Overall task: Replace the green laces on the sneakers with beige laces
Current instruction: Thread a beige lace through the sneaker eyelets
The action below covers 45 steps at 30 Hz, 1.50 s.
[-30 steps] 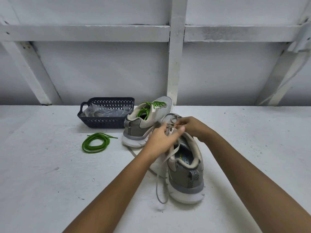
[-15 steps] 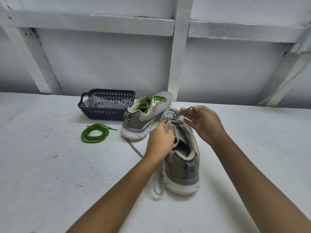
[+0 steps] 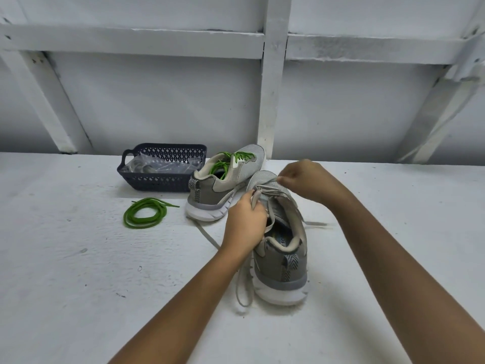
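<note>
Head view: the left hand (image 3: 245,223) curls its fingers round the beige lace (image 3: 273,191) at the eyelets of the near sneaker (image 3: 280,261). The right hand (image 3: 307,181) pinches the lace above the toe. A green lace (image 3: 144,212) lies coiled on the table (image 3: 65,258), near the basket (image 3: 157,179).

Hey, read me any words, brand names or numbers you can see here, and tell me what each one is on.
Insole of the near sneaker: printed lettering, blurred and partly hidden by the collar; too unclear to read.
Far sneaker: no text visible.
Basket and the clear bag in it: no text visible.
</note>
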Motion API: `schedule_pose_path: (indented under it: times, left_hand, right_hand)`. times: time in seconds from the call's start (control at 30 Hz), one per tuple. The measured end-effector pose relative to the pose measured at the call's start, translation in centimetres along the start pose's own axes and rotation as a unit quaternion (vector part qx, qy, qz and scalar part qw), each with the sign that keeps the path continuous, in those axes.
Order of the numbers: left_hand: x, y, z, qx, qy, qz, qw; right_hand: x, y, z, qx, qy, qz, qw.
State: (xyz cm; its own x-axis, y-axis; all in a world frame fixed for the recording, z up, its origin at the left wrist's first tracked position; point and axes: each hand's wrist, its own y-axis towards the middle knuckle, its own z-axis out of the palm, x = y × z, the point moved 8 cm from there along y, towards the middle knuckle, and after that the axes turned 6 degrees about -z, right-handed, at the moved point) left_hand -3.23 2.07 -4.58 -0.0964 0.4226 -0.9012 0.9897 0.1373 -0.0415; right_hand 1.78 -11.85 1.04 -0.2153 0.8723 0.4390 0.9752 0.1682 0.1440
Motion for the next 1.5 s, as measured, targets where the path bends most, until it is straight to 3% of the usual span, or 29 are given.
schedule_pose_path:
  times: [0.1,0.2,0.33,0.43,0.63,0.7,0.8,0.9,1.03,1.23,1.37,1.5]
  left_hand:
    - [-0.1,-0.1,-0.1,-0.001,0.0,0.001,1.0]
    - [-0.2,-0.2,-0.1,-0.004,0.001,0.001,1.0]
    - [-0.2,-0.2,-0.1,-0.005,-0.005,-0.004,1.0]
    - [-0.1,-0.1,-0.1,-0.005,-0.007,-0.001,1.0]
    - [-0.1,0.2,0.0,-0.005,-0.001,0.012,1.0]
    - [-0.2,0.2,0.0,-0.003,0.0,0.014,1.0]
    - [-0.2,0.1,0.0,-0.006,0.002,0.011,1.0]
    - [-0.1,0.1,-0.1,-0.01,0.007,0.007,1.0]
    - [0.1,0.1,-0.2,-0.013,0.003,0.005,1.0]
    - [-0.1,0.1,-0.1,-0.014,0.005,0.013,1.0]
    - [-0.1,0.2,0.0,-0.01,0.007,0.014,1.0]
    - [0.0,0.4,0.2,0.003,0.025,0.016,1.0]
  right_hand:
    - [0.8,1.8,3.2,0.105,-0.059,-0.006,0.993]
    - [1.4,2.6,4.3,0.107,-0.065,-0.025,0.992]
    - [0.4,1.6,3.6,0.066,0.103,-0.032,0.992]
    - [0.2,-0.4,2.3,0.061,0.276,-0.03,0.959]
    - [1.2,-3.0,-0.8,0.114,0.397,-0.059,0.909]
    - [1.1,-2.6,-0.9,0.115,0.33,-0.041,0.936]
    - [1.5,-1.4,-0.2,0.109,0.125,-0.044,0.985]
    - [2.3,0.5,1.9,0.103,-0.013,-0.039,0.994]
    - [2.4,2.3,4.2,0.113,-0.094,-0.02,0.989]
    - [2.1,1.0,3.3,0.07,-0.006,-0.059,0.996]
    - [1.6,-1.8,2.4,0.086,0.098,-0.075,0.989]
    - [1.7,-3.5,1.8,0.087,0.127,-0.083,0.985]
